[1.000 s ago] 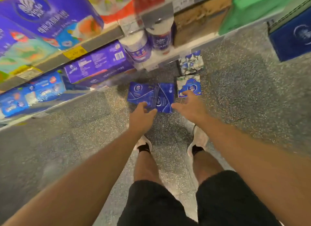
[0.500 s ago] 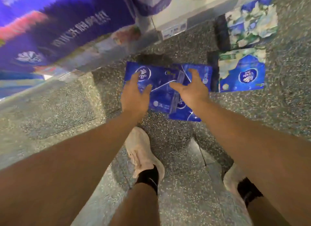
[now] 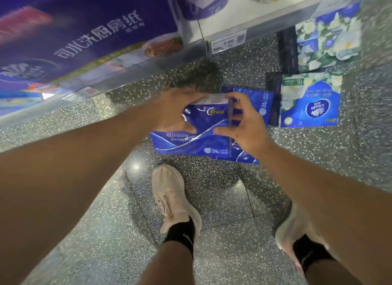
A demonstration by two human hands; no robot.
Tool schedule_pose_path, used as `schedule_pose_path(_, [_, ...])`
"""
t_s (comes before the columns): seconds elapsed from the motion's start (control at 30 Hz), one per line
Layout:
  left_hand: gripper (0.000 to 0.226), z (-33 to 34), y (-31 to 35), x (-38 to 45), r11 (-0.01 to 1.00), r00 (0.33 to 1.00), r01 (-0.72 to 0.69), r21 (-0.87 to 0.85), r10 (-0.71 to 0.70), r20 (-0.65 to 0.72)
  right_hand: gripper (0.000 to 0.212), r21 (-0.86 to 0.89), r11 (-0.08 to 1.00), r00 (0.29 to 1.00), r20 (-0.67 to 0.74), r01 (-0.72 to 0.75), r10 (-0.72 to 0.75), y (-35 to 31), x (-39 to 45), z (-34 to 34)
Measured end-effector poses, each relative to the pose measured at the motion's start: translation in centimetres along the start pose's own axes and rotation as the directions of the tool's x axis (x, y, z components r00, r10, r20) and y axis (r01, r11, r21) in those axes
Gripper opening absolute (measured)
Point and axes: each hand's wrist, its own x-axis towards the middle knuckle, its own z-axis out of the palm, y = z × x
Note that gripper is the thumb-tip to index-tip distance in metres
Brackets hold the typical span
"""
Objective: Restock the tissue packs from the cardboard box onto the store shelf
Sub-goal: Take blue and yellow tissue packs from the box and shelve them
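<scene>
A glossy dark-blue tissue pack (image 3: 203,142) is tilted up off the speckled floor in front of the bottom shelf. My left hand (image 3: 176,112) grips its left upper side, fingers curled over the top edge. My right hand (image 3: 244,125) clasps its right side, thumb on the front face. A second dark-blue pack (image 3: 261,102) lies flat on the floor just behind my right hand. To the right lie two floral blue-and-white tissue packs, the nearer one (image 3: 309,102) and the farther one (image 3: 326,36). No cardboard box is in view.
The bottom shelf edge (image 3: 229,40) with a price tag runs across the top. A large purple kitchen-paper pack (image 3: 89,36) fills the shelf at left, and rolls stand further right. My two feet in pale shoes (image 3: 171,197) stand on the floor below the packs.
Both hands have closed on the near dark-blue pack and raised its far edge off the floor. The camera has come lower and closer to the floor.
</scene>
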Motion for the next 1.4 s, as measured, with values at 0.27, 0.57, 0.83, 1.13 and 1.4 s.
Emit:
schedule_pose_path(0.27, [0.081, 2.1, -2.5, -2.1, 0.886, 0.962, 0.272, -0.376, -0.263, 0.075, 0.104, -0.083, 0.985, 0.96, 0.252, 0.151, -0.126, -1.1, 2.9, 0.1])
schedule_pose_path(0.57, [0.094, 1.8, -2.7, -4.5, 0.844, 0.817, 0.477, -0.246, -0.529, -0.228, 0.122, -0.886, 0.441, 0.975, 0.201, 0.14, 0.093, 0.8, 7.3, -2.3])
schedule_pose_path(0.83, [0.097, 5.6, -0.7, -3.3, 0.809, 0.785, 0.496, -0.316, -0.573, -0.234, 0.108, -0.955, 0.265, 0.982, 0.164, 0.135, 0.09, 1.6, 4.1, -1.2])
schedule_pose_path(1.13, [0.089, 6.7, 1.2, -3.5, 0.793, 0.768, 0.501, -0.348, -0.592, -0.243, 0.087, -0.878, 0.46, 0.955, 0.237, 0.132, 0.179, 3.3, 1.5, -1.9])
schedule_pose_path(1.4, [0.084, 7.8, 2.8, -3.6, 0.791, 0.76, 0.509, -0.341, -0.599, -0.254, 0.112, -0.841, 0.54, 0.906, 0.244, 0.019, 0.347, 4.2, 1.7, -2.6])
